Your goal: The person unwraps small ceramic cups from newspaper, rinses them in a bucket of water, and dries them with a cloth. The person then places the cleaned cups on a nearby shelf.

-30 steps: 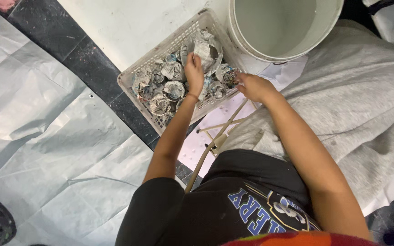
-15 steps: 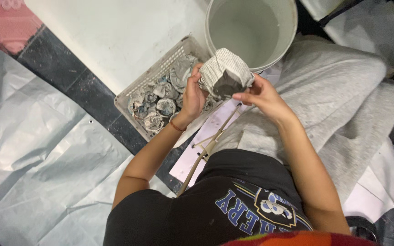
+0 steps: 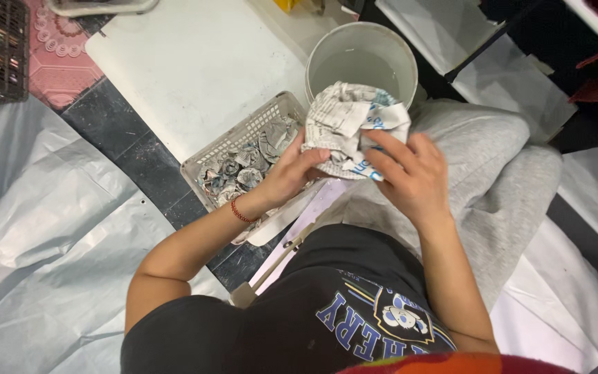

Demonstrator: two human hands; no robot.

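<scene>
A: Okay, quick one. What are the hands doing?

B: Both are gripping a crumpled newspaper bundle (image 3: 354, 128). The left hand (image 3: 292, 176) is cupping its near-left side with fingers curled under it, and the right hand (image 3: 410, 173) is clasping the near-right side, fingers spread over the paper. Looks like they're pinching from both sides so the wad is staying bunched, but that's my read.

A: Where's the bundle sitting?

B: Not sitting, it's being held up just in front of the white bucket (image 3: 361, 59), overlapping its near rim. Bucket looks like it's holding cloudy water.

A: Other stuff around the bucket?

B: A pale plastic basket (image 3: 243, 135) is lying just left of the bucket, near side, full of smaller grey paper-wrapped lumps (image 3: 243, 173). White board (image 3: 195, 62) is lying left of the bucket, beyond the basket. The person's grey trouser leg (image 3: 493, 152) is resting right of the bucket.

A: Change from half a second ago?

B: Bundle is now sitting more fully between both hands; earlier a dark lump was showing inside the wrap, now only paper is showing. Camera is also shifting.
</scene>
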